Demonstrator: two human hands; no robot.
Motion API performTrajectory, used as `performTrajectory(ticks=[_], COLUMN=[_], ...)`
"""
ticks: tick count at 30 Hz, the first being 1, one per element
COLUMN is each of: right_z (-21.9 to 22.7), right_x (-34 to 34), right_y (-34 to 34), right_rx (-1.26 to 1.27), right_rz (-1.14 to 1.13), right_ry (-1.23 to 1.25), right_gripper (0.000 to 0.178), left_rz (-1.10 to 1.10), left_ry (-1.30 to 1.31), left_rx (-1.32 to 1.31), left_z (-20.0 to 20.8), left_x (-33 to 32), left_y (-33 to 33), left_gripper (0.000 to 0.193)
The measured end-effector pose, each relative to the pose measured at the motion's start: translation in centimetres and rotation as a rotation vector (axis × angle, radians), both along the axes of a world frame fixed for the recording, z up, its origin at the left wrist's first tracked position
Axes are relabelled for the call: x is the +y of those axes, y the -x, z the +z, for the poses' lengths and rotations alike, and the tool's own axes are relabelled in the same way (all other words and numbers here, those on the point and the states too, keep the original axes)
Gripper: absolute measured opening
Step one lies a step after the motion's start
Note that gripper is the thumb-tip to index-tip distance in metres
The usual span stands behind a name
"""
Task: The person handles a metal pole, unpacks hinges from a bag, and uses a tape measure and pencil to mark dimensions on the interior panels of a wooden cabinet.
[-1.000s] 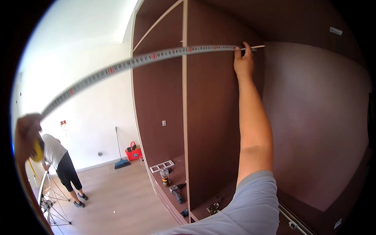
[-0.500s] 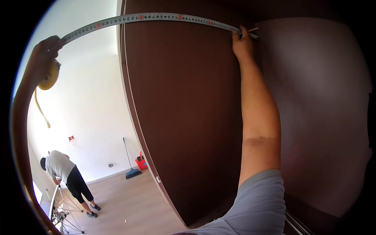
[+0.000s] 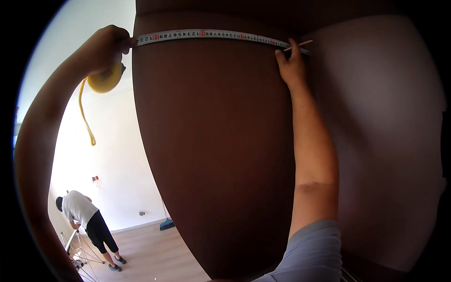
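Observation:
A tape measure is stretched across the upper part of a dark brown panel (image 3: pixel 211 141). My left hand (image 3: pixel 105 49) is closed on its yellow case (image 3: pixel 107 81) near the panel's left edge, and a yellow wrist strap (image 3: pixel 83 113) dangles below. From there the metal blade (image 3: pixel 213 34) runs right to the inner corner, where my right hand (image 3: pixel 293 70) is raised. That hand's thumb and fingers are at the blade's end, with a thin pencil (image 3: pixel 304 43) between them. Whether the fingers pinch the blade or only press it is hard to make out.
A paler, shaded panel (image 3: pixel 390 117) meets the brown one on the right. Beyond the left edge, a person (image 3: pixel 89 216) bends over a metal folding stand (image 3: pixel 80 249). A blue broom (image 3: pixel 167 224) leans by the white wall (image 3: pixel 112 155), above a wooden floor (image 3: pixel 155 254).
My left hand has moved right with the tape case, up to the panel's edge, and the stretched blade is shorter. My right hand stays at the corner. The view has shifted slightly.

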State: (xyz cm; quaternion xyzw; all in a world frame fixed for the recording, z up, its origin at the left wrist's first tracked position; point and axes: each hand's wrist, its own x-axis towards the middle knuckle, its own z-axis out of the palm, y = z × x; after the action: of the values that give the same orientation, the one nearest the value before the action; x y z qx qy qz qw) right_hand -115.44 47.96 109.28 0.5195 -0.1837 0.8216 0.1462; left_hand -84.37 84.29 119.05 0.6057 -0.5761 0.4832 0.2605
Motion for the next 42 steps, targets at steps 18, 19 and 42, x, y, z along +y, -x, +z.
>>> performTrajectory(ticks=[18, 19, 42], right_z=[2.6, 2.9, 2.5], right_x=[4.8, 4.5, 4.4], right_y=[-3.2, -3.1, -4.0], right_rx=[-0.257, -0.25, -0.056], right_rz=[1.403, 1.336, 0.964], right_ry=[0.365, 0.317, 0.209], right_gripper=[0.039, 0.037, 0.02], left_rz=[0.065, 0.056, 0.184], left_ry=[-0.028, -0.02, 0.017], left_rx=[-0.004, 0.038, -0.293], left_z=[0.8, 0.4, 1.3], left_x=[-0.4, -0.5, -0.8], left_y=[0.5, 1.0, -0.5], left_gripper=[0.027, 0.026, 0.025])
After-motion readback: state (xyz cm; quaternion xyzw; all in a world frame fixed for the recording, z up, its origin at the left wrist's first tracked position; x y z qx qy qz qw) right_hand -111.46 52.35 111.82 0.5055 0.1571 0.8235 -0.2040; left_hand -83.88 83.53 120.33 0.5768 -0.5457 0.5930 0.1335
